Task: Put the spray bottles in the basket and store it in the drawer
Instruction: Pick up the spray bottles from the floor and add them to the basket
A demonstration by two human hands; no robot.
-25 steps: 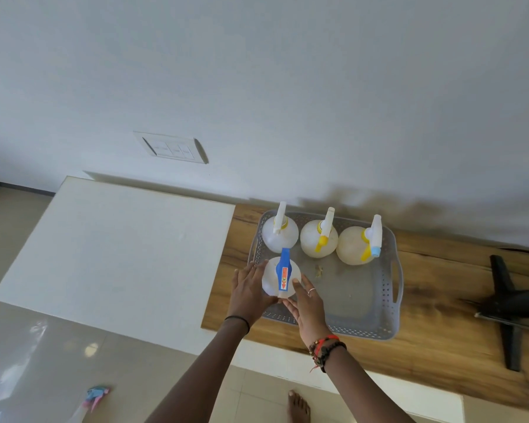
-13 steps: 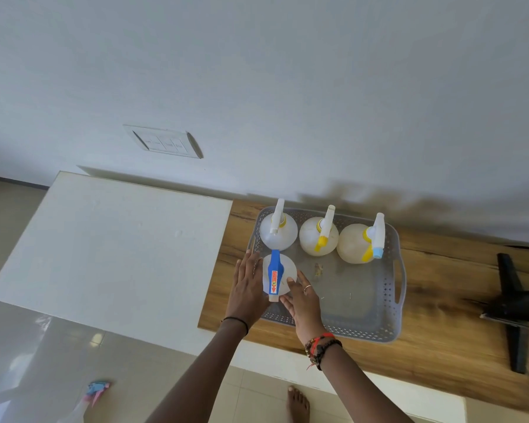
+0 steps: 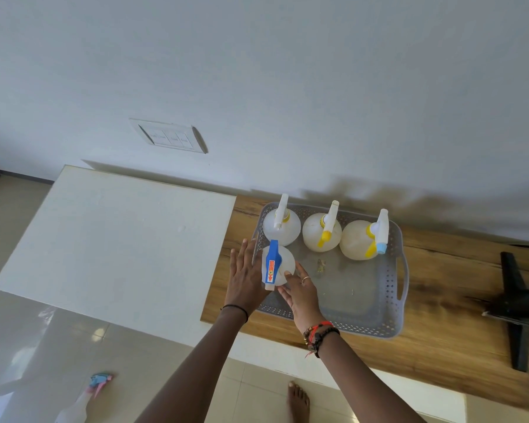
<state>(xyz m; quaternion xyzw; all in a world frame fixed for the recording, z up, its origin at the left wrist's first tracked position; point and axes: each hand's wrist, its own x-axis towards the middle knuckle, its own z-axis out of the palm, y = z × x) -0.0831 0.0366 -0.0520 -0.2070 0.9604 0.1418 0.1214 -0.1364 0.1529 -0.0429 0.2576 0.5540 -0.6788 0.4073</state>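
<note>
A grey perforated basket (image 3: 393, 300) sits on the wooden counter. Three white spray bottles stand in a row along its far side: one with a white trigger (image 3: 281, 228), one with a yellow trigger (image 3: 322, 232), one with a yellow and light-blue trigger (image 3: 361, 244). A fourth bottle with a blue trigger head (image 3: 277, 264) stands in the basket's near-left corner. My left hand (image 3: 246, 277) rests flat against its left side and my right hand (image 3: 300, 288) touches its right side, fingers spread. No drawer is visible.
The wooden counter (image 3: 440, 346) runs rightward, with a black stand-like object (image 3: 513, 303) on it. A white cabinet top (image 3: 113, 245) adjoins on the left. Another spray bottle with a pink and blue head (image 3: 86, 398) lies on the tiled floor. My bare foot (image 3: 298, 401) is below.
The blue-trigger bottle has shifted slightly left toward the basket's near-left corner, and its head has turned. Both hands stay pressed around it.
</note>
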